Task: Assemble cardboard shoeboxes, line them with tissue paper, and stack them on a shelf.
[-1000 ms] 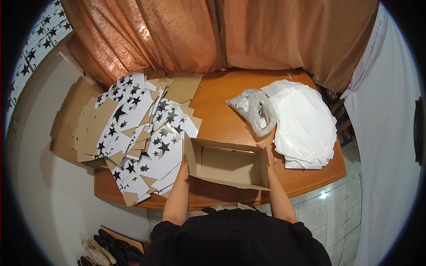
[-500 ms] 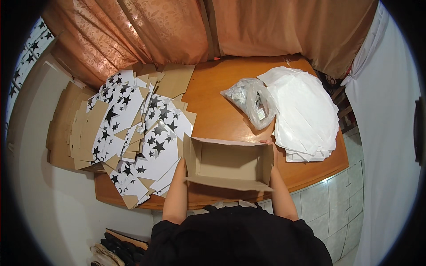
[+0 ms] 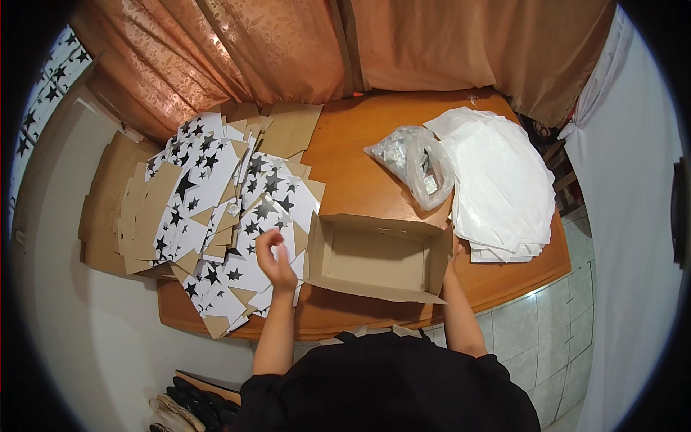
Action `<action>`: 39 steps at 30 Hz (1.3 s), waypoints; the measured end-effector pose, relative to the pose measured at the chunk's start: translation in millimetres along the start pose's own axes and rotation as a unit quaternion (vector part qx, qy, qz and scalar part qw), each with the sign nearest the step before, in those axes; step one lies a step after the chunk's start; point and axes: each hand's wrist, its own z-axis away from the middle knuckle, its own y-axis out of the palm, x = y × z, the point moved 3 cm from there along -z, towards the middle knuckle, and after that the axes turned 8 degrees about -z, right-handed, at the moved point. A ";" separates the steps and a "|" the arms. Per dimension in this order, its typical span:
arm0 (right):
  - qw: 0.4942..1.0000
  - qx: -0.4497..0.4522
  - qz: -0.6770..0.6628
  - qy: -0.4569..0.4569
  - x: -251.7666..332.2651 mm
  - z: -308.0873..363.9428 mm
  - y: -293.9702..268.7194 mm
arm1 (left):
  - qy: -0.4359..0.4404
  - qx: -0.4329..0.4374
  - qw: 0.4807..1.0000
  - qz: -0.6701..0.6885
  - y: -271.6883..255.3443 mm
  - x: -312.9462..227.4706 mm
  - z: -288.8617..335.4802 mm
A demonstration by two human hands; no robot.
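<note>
An open-topped brown cardboard box (image 3: 378, 263) stands in front of me at the table's near side, its long flaps upright and its inside bare. My left hand (image 3: 276, 261) has come away from the box's left end; its fingers are loosely curled, thumb apart, with nothing in them. It hovers over the star-printed sheets. At the box's right end is my right hand (image 3: 455, 258), holding the side wall, its fingers partly hidden by the cardboard.
Piled flat box blanks with black stars on white (image 3: 209, 173) cover the left of the wooden table (image 3: 345, 158). A clear plastic bag (image 3: 417, 165) with small silvery items lies beyond the box. Stacked white paper sheets (image 3: 497, 187) sit at the right. Orange curtains (image 3: 425, 43) hang behind.
My left hand has let go of the box's left end and moved left, off it. My right hand has drawn back slightly along the right end. The box has shifted slightly.
</note>
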 end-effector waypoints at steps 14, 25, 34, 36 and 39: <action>0.972 0.042 -0.230 0.008 78.6 39.5 -60.4 | 0.197 0.377 0.862 -0.275 49.1 -40.0 46.4; 0.973 0.094 -0.189 -0.090 132.9 71.4 -75.4 | 0.135 0.316 0.891 -0.298 62.9 -22.0 51.3; 0.963 -0.029 -0.192 -0.186 130.2 67.7 -75.3 | 0.056 0.372 0.839 -0.393 64.4 -3.3 47.3; 0.963 -0.039 -0.153 -0.217 136.2 73.3 -71.1 | 0.059 0.374 0.834 -0.402 67.6 0.4 46.8; 0.957 -0.025 -0.133 -0.257 141.1 78.4 -70.1 | 0.052 0.368 0.826 -0.423 67.4 -0.5 49.4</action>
